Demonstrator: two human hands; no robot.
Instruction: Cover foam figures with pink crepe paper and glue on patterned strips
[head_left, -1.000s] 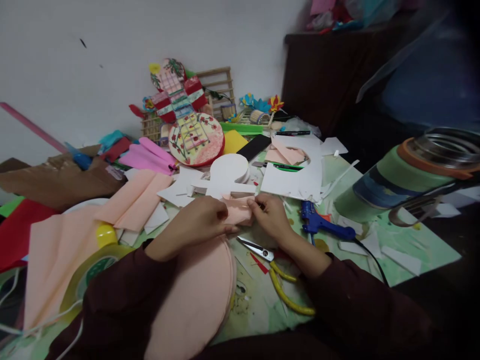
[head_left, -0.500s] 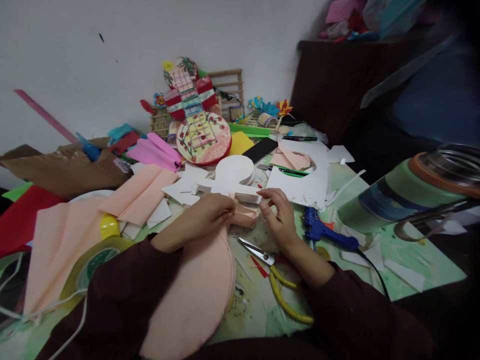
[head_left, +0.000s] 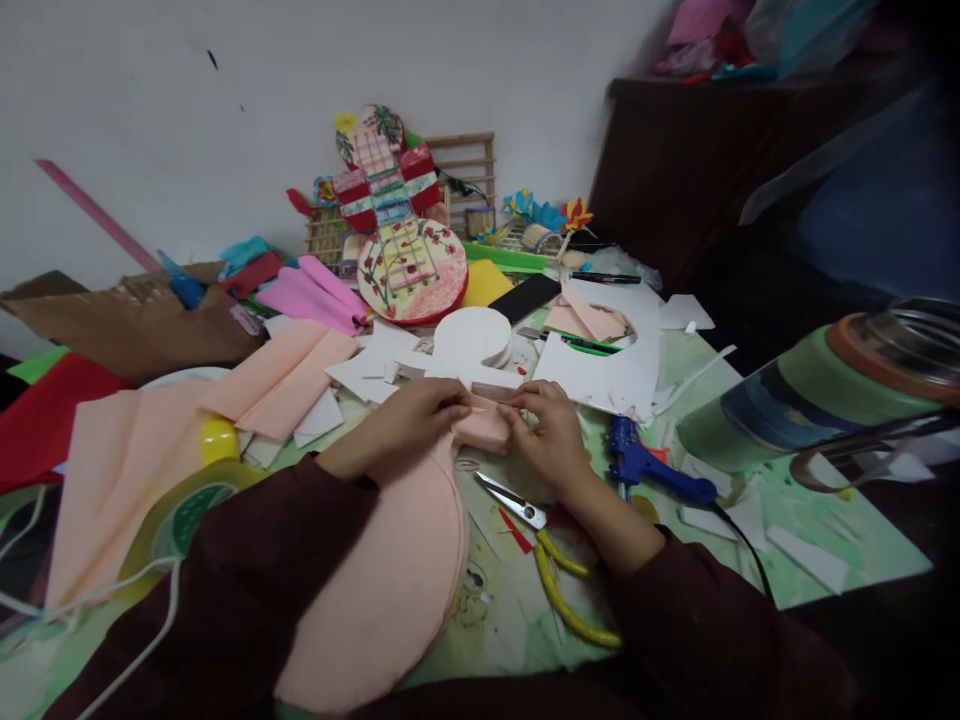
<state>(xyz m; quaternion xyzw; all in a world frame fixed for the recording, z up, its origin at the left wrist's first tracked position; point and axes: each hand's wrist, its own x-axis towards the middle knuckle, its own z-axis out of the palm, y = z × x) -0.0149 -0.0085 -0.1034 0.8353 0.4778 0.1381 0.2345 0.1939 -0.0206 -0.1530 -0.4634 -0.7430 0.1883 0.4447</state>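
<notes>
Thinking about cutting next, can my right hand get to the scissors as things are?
Probably yes. The scissors lie uncovered just beside the right hand, on its near side. But that hand and the left hand both pinch the folded paper, so it would have to let go first.

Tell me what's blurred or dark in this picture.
Head view: the green flask at the right edge is blurred and stretched; the right side sinks into shadow; left hand, right hand and the peach paper they pinch are evenly lit, no glare.
</notes>
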